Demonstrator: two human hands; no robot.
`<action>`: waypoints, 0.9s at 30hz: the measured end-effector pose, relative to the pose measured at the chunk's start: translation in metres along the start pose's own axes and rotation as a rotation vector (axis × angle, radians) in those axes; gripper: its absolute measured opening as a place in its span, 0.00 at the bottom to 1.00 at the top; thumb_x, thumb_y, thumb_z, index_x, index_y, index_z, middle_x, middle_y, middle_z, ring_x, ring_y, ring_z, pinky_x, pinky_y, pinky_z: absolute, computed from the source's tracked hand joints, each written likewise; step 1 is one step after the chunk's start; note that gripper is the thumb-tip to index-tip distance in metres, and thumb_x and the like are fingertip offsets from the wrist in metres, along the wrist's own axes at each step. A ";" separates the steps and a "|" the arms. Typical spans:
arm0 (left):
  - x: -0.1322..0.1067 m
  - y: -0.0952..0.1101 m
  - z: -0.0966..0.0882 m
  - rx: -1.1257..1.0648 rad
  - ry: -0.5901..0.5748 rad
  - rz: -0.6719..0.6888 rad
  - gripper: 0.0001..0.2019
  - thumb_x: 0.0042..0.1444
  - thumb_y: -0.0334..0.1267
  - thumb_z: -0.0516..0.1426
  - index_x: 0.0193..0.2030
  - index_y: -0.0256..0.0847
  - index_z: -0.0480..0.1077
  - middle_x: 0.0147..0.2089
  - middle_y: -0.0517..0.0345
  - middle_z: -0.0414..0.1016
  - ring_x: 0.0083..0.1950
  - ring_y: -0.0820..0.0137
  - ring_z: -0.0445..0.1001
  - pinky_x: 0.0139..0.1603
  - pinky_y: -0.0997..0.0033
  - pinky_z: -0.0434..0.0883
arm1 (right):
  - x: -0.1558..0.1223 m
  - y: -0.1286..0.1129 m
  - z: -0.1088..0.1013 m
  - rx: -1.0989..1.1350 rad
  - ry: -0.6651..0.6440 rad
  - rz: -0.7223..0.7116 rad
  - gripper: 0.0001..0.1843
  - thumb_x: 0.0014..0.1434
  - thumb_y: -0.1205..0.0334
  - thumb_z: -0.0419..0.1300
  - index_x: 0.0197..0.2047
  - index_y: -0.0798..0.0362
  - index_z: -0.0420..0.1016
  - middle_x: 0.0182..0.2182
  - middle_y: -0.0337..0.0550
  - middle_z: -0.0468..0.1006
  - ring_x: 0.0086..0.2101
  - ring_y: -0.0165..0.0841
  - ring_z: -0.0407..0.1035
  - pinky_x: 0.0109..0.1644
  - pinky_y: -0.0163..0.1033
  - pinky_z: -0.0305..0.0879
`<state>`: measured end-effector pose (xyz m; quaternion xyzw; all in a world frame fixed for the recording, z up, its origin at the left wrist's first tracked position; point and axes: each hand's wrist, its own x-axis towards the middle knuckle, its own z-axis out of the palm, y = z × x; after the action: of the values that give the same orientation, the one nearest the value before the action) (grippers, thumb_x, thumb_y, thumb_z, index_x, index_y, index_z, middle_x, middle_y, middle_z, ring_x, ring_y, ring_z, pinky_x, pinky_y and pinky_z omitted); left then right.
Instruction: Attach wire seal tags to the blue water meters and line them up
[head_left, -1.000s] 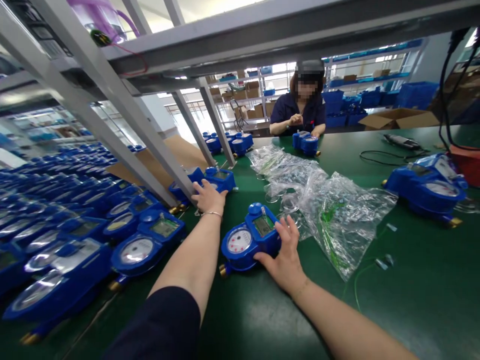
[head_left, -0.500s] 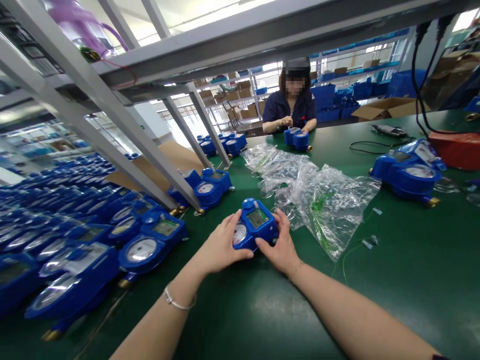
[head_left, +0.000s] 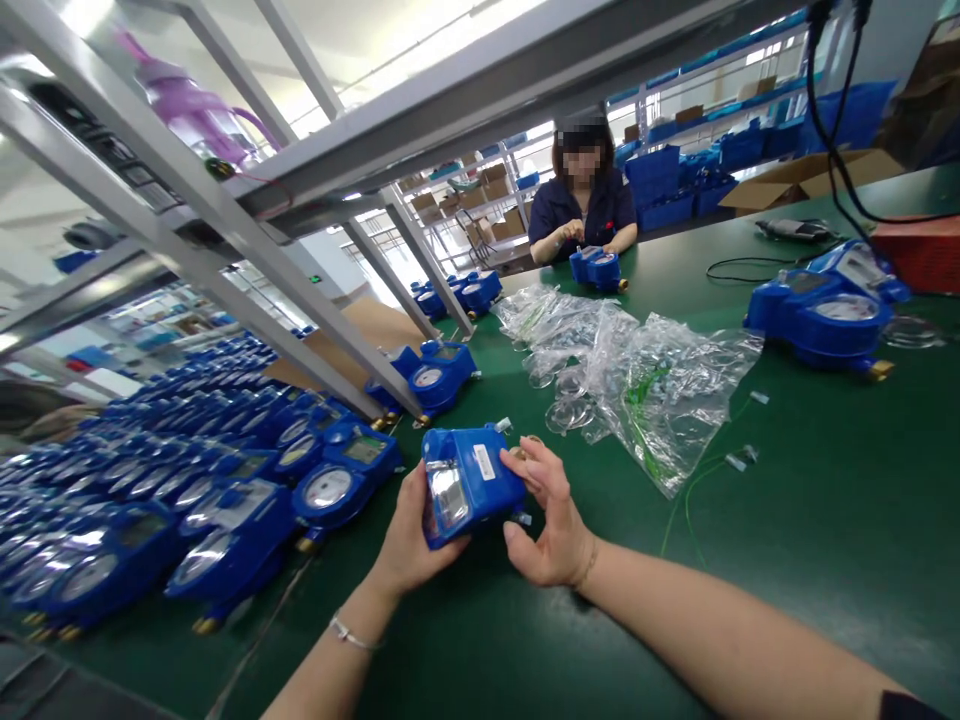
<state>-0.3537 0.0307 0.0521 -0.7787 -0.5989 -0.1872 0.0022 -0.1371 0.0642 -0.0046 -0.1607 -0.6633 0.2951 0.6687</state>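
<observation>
A blue water meter [head_left: 484, 490] is tipped on its side above the green table, its clear-covered window turned to the left and a white barcode label showing on its side. My left hand [head_left: 409, 540] grips its left end, thumb along the lower edge. At the other end my right hand [head_left: 555, 520] has its curled fingers on the meter around a brass fitting, while the thumb rests lower, near a small clear tag. The fingertips of the right hand are partly hidden. Just beyond lies a clear plastic bag [head_left: 675, 400] with green seal wires inside.
Rows of blue meters [head_left: 330, 490] crowd the left side of the table [head_left: 825, 520]. Metal shelf legs [head_left: 315, 290] slant down at the left. Loose green wires [head_left: 697, 490] lie right of the bag. Another meter [head_left: 821, 315] stands far right. Across the table sits a co-worker [head_left: 581, 210] with a meter.
The meter has been turned from face up onto its side and moved slightly left. My right thumb has come off its front face. The head view has shifted a little.
</observation>
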 end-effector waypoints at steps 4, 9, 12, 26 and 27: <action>0.005 0.008 0.000 0.011 0.018 0.002 0.44 0.43 0.46 0.61 0.64 0.44 0.43 0.60 0.46 0.52 0.60 0.50 0.55 0.61 0.52 0.58 | 0.003 0.001 -0.001 -0.006 0.011 0.060 0.40 0.51 0.65 0.56 0.63 0.51 0.41 0.58 0.52 0.55 0.59 0.43 0.53 0.60 0.54 0.55; 0.026 0.008 0.000 -0.057 -0.014 0.042 0.40 0.46 0.50 0.60 0.62 0.40 0.49 0.60 0.45 0.54 0.61 0.52 0.56 0.61 0.52 0.57 | 0.014 0.009 -0.009 -0.062 -0.012 0.146 0.30 0.54 0.67 0.56 0.60 0.52 0.55 0.56 0.49 0.63 0.57 0.39 0.57 0.61 0.47 0.55; 0.038 0.002 0.001 -0.095 -0.058 0.057 0.39 0.47 0.51 0.59 0.62 0.40 0.50 0.60 0.46 0.55 0.61 0.53 0.58 0.61 0.53 0.57 | 0.018 0.018 -0.012 -0.038 -0.019 0.179 0.25 0.57 0.66 0.54 0.58 0.48 0.62 0.56 0.44 0.65 0.57 0.37 0.57 0.62 0.46 0.55; 0.057 -0.002 0.012 -0.122 -0.128 0.082 0.37 0.49 0.50 0.59 0.63 0.38 0.51 0.61 0.45 0.55 0.61 0.56 0.57 0.63 0.57 0.56 | 0.022 0.035 -0.017 -0.045 0.122 0.335 0.18 0.54 0.63 0.61 0.49 0.49 0.72 0.47 0.44 0.75 0.49 0.36 0.68 0.58 0.44 0.60; 0.057 -0.002 0.012 -0.118 -0.132 0.083 0.37 0.49 0.50 0.59 0.63 0.38 0.51 0.62 0.45 0.55 0.61 0.56 0.57 0.63 0.57 0.56 | 0.022 0.035 -0.018 -0.054 0.126 0.330 0.18 0.54 0.63 0.61 0.49 0.50 0.72 0.47 0.45 0.75 0.49 0.36 0.68 0.58 0.44 0.60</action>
<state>-0.3402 0.0873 0.0569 -0.8123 -0.5528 -0.1699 -0.0752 -0.1271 0.1079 -0.0093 -0.3037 -0.5924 0.3721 0.6468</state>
